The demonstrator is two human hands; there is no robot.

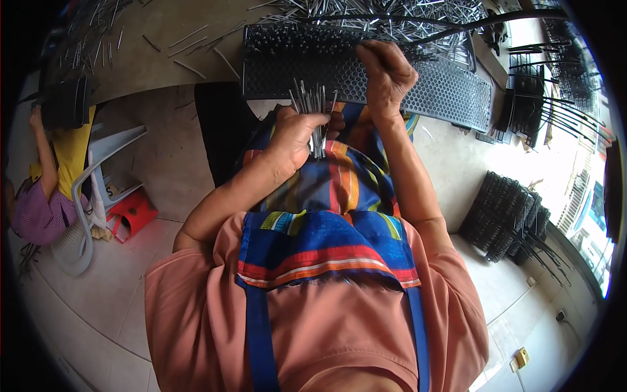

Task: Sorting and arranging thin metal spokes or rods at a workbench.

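My left hand (290, 138) is closed round a bundle of thin silvery metal rods (316, 101), which stick out above and below the fingers over my lap. In front of it lies a long dark tray (450, 95) pierced with rows of small round holes. Dark rod ends (294, 44) fill the holes along the far left part of this tray. Over the tray's middle, my right hand (390, 75) has its fingertips pinched together near the filled rows. Whatever is between those fingertips is too small to make out.
Loose metal rods (392, 12) heap behind the tray on the table (147, 62). A black cable (506, 17) crosses the far right. Stacked black racks (499, 215) stand on the floor at right. At left, another person (42, 206) sits by a grey plastic chair (85, 183) and red container (132, 214).
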